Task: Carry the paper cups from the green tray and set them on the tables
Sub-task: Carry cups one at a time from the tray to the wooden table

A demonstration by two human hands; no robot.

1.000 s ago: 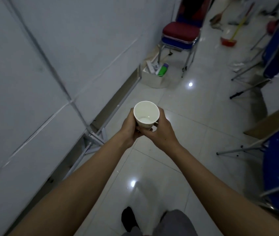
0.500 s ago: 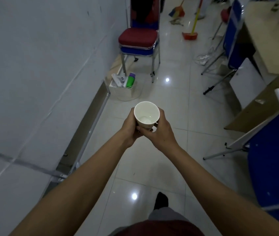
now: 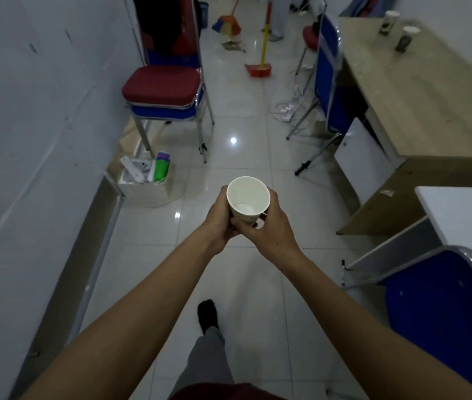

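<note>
**Both hands wrapping one paper cup, out over the floor**

Both arms are reaching straight out in front. The left hand (image 3: pixel 219 217) and right hand (image 3: pixel 271 229) are curling round the lower half of a white paper cup (image 3: pixel 247 197), holding it upright above the tiled floor (image 3: pixel 229 255), well apart from the wooden table (image 3: pixel 419 90) on the right. Fingers are hiding the cup's base and most of its print. A blurry cup (image 3: pixel 387 23) and a second cup (image 3: pixel 406 39) are sitting at that table's far end.

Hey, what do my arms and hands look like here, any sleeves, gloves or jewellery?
The left hand and right hand wear no gloves; no watch, bracelet or ring shows. The left forearm and right forearm are bare to the frame's edge, no sleeve in view.
</note>
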